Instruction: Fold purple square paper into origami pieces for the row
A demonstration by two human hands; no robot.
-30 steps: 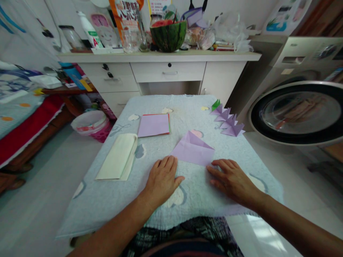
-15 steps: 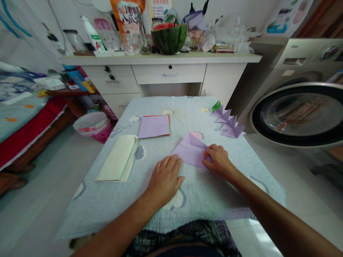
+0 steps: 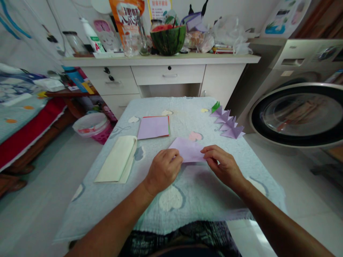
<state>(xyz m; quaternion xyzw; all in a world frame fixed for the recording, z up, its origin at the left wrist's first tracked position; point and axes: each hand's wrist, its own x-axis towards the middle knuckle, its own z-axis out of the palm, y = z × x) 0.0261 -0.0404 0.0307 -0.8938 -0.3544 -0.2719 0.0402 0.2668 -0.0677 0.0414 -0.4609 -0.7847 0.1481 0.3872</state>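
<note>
A folded lilac paper [image 3: 188, 150] is held just above the light blue cloth-covered table [image 3: 171, 203], between both hands. My left hand [image 3: 163, 169] pinches its left near edge with curled fingers. My right hand [image 3: 223, 165] pinches its right near corner. A stack of square coloured sheets [image 3: 153, 127], lilac on top, lies beyond my left hand. A row of folded lilac paper pieces [image 3: 227, 123] with one green piece [image 3: 215, 106] sits at the table's right edge.
A folded cream cloth [image 3: 118, 159] lies on the table's left. Behind stands a white desk [image 3: 166, 71] with a cut watermelon [image 3: 168, 37], bottles and bags. A washing machine [image 3: 297, 110] is at right, a pink basin [image 3: 92, 125] and bed at left.
The lilac paper lay flat as an open triangle; both hands have closed on its near edge and lifted it, so it now looks flatter and narrower.
</note>
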